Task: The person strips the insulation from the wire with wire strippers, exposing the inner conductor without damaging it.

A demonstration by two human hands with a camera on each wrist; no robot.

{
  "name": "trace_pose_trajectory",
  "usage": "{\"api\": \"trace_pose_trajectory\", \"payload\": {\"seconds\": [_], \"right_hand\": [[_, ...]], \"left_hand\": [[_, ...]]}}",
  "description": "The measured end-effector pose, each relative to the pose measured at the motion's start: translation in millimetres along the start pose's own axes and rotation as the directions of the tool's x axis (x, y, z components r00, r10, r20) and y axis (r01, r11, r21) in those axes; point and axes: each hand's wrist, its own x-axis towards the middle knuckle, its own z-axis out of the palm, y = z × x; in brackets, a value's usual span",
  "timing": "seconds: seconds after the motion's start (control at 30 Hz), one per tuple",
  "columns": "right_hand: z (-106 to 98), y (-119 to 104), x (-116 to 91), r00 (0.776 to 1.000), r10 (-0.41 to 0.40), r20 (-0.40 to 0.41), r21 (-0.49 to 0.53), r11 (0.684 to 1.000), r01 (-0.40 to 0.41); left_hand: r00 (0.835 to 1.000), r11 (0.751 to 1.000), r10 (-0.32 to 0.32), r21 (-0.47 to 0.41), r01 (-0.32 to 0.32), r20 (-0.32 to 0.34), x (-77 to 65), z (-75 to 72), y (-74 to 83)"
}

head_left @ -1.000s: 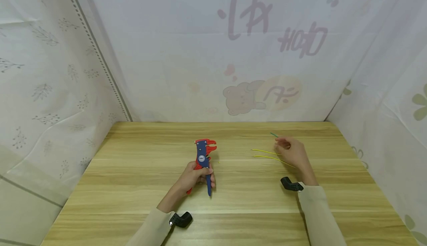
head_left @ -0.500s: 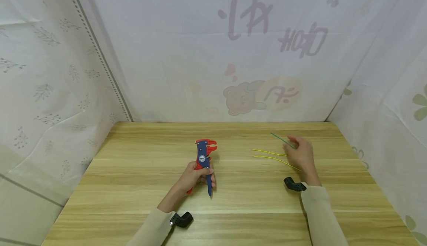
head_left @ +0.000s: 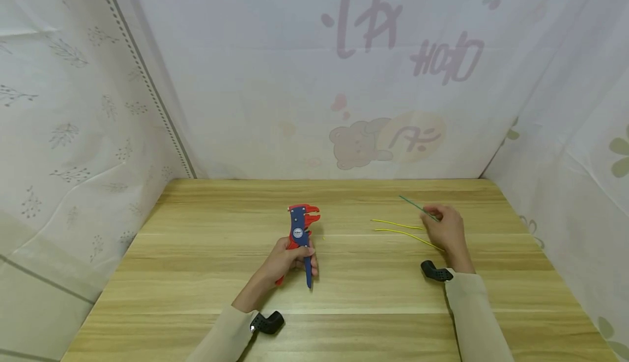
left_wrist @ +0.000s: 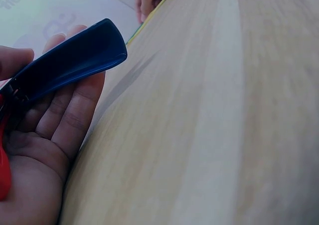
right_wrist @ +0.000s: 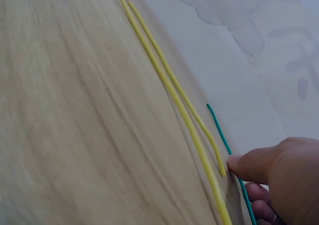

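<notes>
My left hand [head_left: 287, 258] holds a red and blue wire stripper [head_left: 297, 225] by its handles, head pointing away from me and its red jaws apart. In the left wrist view the blue handle [left_wrist: 75, 58] lies across the fingers, the thumb beside it. On the right, my right hand [head_left: 446, 233] has a thin green wire [head_left: 415, 205] between thumb and fingers. The right wrist view shows the thumb tip against this green wire [right_wrist: 219, 127]. Two yellow wires [head_left: 398, 224] lie just left of that hand, roughly side by side; their right ends reach close to it.
A wood-grain table [head_left: 363, 291] carries everything. One tiny yellow scrap [head_left: 323, 237] lies right of the stripper. Printed cloth [head_left: 255, 78] stands behind the table and at both sides. A black wrist camera [head_left: 267, 322] sticks out from each sleeve.
My right hand has moved right along the green wire, uncovering more of it. The green and yellow wires look unmoved. My left hand and the stripper have stayed put.
</notes>
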Motion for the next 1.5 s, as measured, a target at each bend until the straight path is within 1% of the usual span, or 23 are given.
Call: {"api": "trace_pose_trajectory", "payload": {"seconds": [0.2, 0.4, 0.5, 0.87, 1.07, 1.17, 1.27, 1.37, 1.5], "right_hand": [[1, -3, 1, 0.998, -0.018, -0.053, -0.039, 0.999, 0.016], [1, -3, 0, 0.998, -0.045, -0.054, -0.075, 0.996, 0.041], [2, -2, 1, 0.997, -0.046, -0.057, -0.084, 0.996, 0.042], [-4, -7, -1, 1.0, -0.006, -0.013, -0.029, 1.0, 0.006], [-3, -9, -2, 1.0, 0.001, 0.025, 0.044, 0.999, -0.002], [-3, -11, -1, 0.999, -0.005, 0.039, 0.064, 0.998, 0.002], [-3, -13, -1, 0.999, -0.022, 0.041, 0.058, 0.998, 0.019], [-5, -14, 0, 0.997, -0.061, 0.043, 0.043, 0.997, 0.059], [-6, -18, -1, 0.992, -0.112, 0.051, 0.051, 0.993, 0.109]], "left_hand": [[1.0, 1.0, 0.002, 0.001, -0.002, 0.001, 0.6, 0.4, 0.5], [1.0, 1.0, 0.002, 0.003, -0.002, -0.003, 0.4, 1.1, 0.7], [1.0, 1.0, 0.003, 0.003, -0.003, -0.002, 0.0, 1.0, 0.7], [1.0, 1.0, 0.008, 0.001, -0.008, 0.004, -0.1, 0.2, 0.4], [1.0, 1.0, 0.008, 0.002, -0.008, 0.001, 0.2, 0.1, 0.7], [1.0, 1.0, 0.005, 0.0, -0.005, -0.001, -0.1, 0.1, 0.9], [1.0, 1.0, 0.001, -0.001, -0.001, -0.003, -0.4, 0.6, 1.6], [1.0, 1.0, -0.001, -0.002, 0.001, -0.009, -0.7, 1.2, 2.1], [1.0, 1.0, 0.003, -0.009, -0.003, -0.009, -0.5, 1.7, 2.0]]}}
